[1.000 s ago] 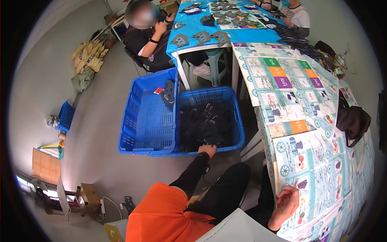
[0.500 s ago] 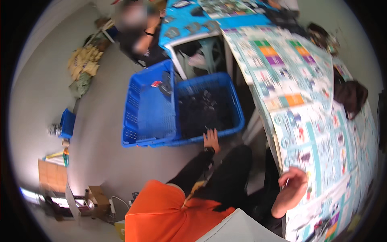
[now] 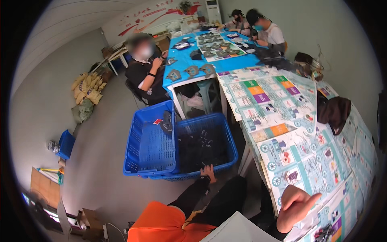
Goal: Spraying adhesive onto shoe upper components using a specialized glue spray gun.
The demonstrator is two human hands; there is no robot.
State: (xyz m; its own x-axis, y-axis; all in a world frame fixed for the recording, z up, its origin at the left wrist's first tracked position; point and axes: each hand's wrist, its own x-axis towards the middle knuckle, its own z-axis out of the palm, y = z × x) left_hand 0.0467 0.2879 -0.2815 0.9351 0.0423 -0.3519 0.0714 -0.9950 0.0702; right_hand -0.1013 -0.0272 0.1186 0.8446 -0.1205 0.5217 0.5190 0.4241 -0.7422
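Note:
My left hand [image 3: 208,173] is at the near rim of a blue plastic basket [image 3: 230,150], its fingers hooked over the edge. Inside that basket lie many dark fabric pieces [image 3: 197,151], some with small pale marks. A second blue basket [image 3: 151,147] stands tilted at its left, overlapping it. In this one are a few dark shaped pieces [image 3: 166,122] and a small red scrap [image 3: 157,121]. Over the near right part of the table, my right hand [image 3: 295,205] is raised with nothing visible in it. One digit points out to the right while the other fingers curl loosely.
A table covered in printed sheets [image 3: 278,149] runs along my right, with a dark cloth [image 3: 335,113] on it. Beyond stands a blue-topped table [image 3: 185,60] with grey cut pieces. One person [image 3: 149,76] sits at its left; others sit at its far right. Yellowish bundles [image 3: 88,88] lie by the left wall.
The view has tilted up, showing more of the far room. My left hand stays at the basket rim. Above the table, my right hand has turned, with one digit now stretched out.

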